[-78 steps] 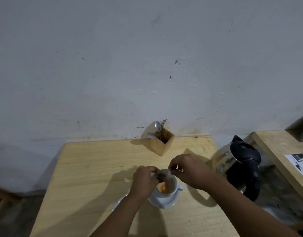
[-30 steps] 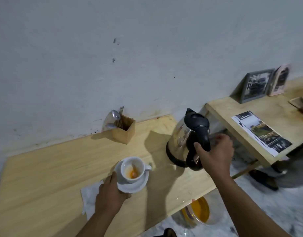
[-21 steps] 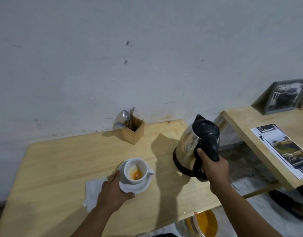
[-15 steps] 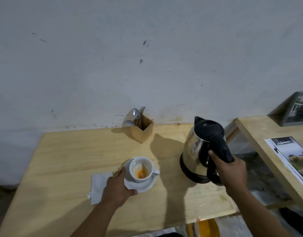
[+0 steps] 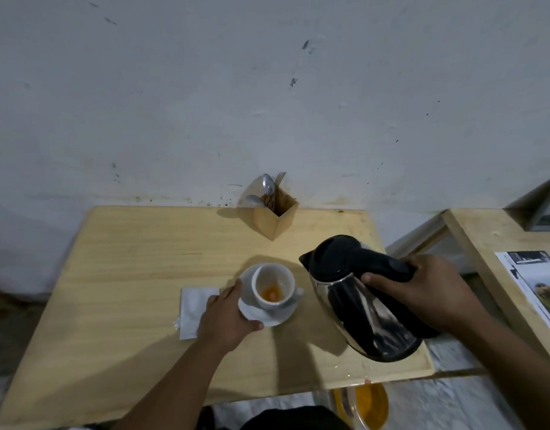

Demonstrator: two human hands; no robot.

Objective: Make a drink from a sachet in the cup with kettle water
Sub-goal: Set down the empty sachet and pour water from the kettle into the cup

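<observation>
A white cup with orange powder at its bottom stands on a white saucer in the middle of the wooden table. My left hand grips the saucer's left edge. My right hand is closed around the black handle of a steel kettle, which is lifted off the table and tilted, its spout pointing left toward the cup. No water is seen leaving the spout.
A white napkin lies left of the saucer, partly under my left hand. A wooden cutlery box with spoons and a fork stands by the wall. A second table with a leaflet is at the right. A yellow container sits on the floor.
My right hand took the kettle's handle, lifted the kettle and carried it left, tilting it toward the cup. My left hand has kept hold of the saucer.
</observation>
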